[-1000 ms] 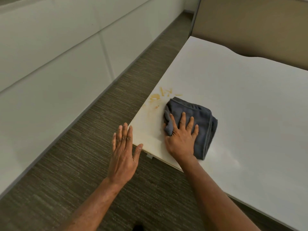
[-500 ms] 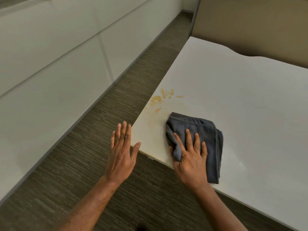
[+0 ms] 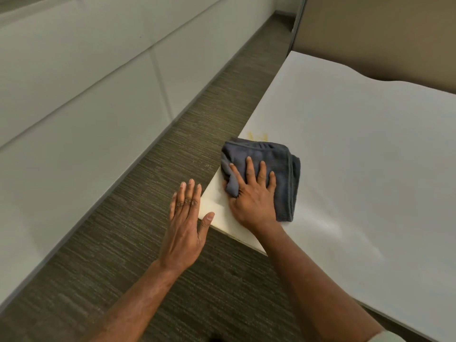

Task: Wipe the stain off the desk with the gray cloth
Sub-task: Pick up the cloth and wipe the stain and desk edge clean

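Note:
A folded gray cloth (image 3: 274, 159) lies on the white desk (image 3: 357, 149) near its left edge. My right hand (image 3: 251, 193) presses flat on the cloth, fingers spread, thumb pinching a fold at its left side. Just beyond the cloth's far edge a faint yellow stain (image 3: 256, 136) shows on the desk; the cloth covers the rest of it. My left hand (image 3: 186, 218) hovers flat beside the desk's near left corner, fingers together, thumb touching the desk edge, holding nothing.
The desk's left edge drops to a striped brown carpet (image 3: 187, 149) that runs between the desk and a white panelled wall (image 3: 81, 90). A beige partition (image 3: 375, 33) stands behind the desk's wavy far edge.
My right hand has pushed the cloth forward and left over most of the yellow stain, after pulling it back half a second ago. The visible stain is fainter. The left hand has barely moved.

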### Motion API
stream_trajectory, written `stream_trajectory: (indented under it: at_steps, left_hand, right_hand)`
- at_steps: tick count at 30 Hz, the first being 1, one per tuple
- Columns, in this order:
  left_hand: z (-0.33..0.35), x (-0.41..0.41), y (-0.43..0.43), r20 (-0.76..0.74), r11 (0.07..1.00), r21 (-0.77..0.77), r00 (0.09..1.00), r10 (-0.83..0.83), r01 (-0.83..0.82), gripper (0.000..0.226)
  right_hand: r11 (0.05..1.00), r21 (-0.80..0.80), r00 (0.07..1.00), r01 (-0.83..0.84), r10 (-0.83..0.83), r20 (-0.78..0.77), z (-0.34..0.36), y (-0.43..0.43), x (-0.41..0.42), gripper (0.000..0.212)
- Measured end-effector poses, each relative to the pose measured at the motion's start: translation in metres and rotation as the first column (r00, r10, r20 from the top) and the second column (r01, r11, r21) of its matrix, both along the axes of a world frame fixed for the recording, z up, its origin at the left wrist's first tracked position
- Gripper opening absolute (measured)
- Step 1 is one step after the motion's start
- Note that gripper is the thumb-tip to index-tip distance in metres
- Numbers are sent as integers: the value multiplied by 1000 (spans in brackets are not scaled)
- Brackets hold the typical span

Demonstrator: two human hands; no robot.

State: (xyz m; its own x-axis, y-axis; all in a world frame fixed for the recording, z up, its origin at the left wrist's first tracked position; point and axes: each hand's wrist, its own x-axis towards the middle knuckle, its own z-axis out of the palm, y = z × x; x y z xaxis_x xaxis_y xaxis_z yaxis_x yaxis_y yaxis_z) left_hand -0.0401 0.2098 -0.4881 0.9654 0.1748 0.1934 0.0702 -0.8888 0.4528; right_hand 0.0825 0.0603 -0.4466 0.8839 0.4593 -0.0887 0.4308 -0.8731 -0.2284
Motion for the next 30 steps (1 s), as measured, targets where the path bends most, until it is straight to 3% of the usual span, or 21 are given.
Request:
stream_trajectory:
  at_steps: [6,11,19,30]
  left_hand:
    - [3,3,1,-6,1000,-18,1000,-5,5,77]
    - [17,20,4,33,999,-27,999,-30,31,76]
    - [21,44,22,19,992,10,992,-124,124,73]
    - [12,44,32,-22,987,0,987,-159,159,70]
  right_hand:
    - [992,28,993,-122,122,-2,-7,-18,-45,65]
    - [1000,-16,1000,27,-27,-3,-9,-40,-46,70]
    - [965,38,965,260,-261,18,-5,-41,23,68]
    - [962,22,962,273,-273,11,-7,-16,90,67]
